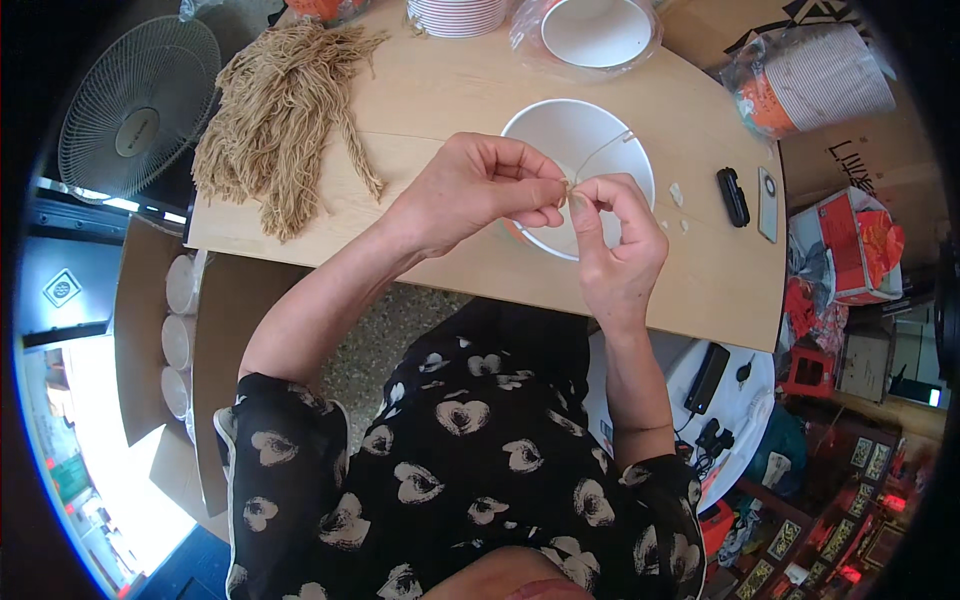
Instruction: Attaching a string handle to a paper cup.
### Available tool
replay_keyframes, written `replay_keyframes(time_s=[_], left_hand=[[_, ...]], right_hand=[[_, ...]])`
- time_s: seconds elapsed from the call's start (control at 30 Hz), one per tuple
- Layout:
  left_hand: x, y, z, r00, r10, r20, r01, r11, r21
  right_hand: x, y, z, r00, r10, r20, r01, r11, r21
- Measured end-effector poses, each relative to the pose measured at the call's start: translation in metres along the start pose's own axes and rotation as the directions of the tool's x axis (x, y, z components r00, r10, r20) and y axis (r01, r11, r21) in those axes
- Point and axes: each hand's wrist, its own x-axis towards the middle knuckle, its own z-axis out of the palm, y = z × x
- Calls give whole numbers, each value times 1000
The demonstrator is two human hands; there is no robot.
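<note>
My left hand [485,190] and my right hand [618,240] meet over a white tub [630,165] on the table. Both are closed in a fingertip pinch, thumbs against forefingers, on a thin pale strand [600,152]. From the fingertips the strand curves up toward the tub's far right rim. Whether it is yarn or something stiffer I cannot tell, and the part between my fingers is mostly hidden. Behind my left forearm, on the table's left side, lies a heap of tan yarn [285,115], with one bundle trailing toward the middle.
Small white scraps [676,194], a black case [733,197] and a slim grey device [767,205] lie right of the tub. Stacked paper tubs [830,82] in plastic stand at the far right. A fan [140,110] and an open carton [155,300] are at left.
</note>
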Motion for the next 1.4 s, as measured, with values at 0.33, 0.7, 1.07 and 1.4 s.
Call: replay_keyframes(time_s=[0.33, 0.7, 1.07, 1.4], left_hand=[[-1, 1, -1, 1000, 10, 0, -10, 998, -61], [-3, 3, -2, 999, -1, 44, 0, 1000, 25], [-4, 10, 3, 997, -24, 70, 28, 998, -51], [-2, 9, 4, 995, 62, 75, -66, 997, 48]], right_hand=[[-2, -5, -1, 1000, -26, 8, 26, 1000, 0], [1, -2, -2, 1000, 1, 2, -1, 1000, 30], [0, 0, -4, 1000, 9, 2, -9, 999, 48], [16, -9, -24, 993, 60, 99, -59, 998, -17]])
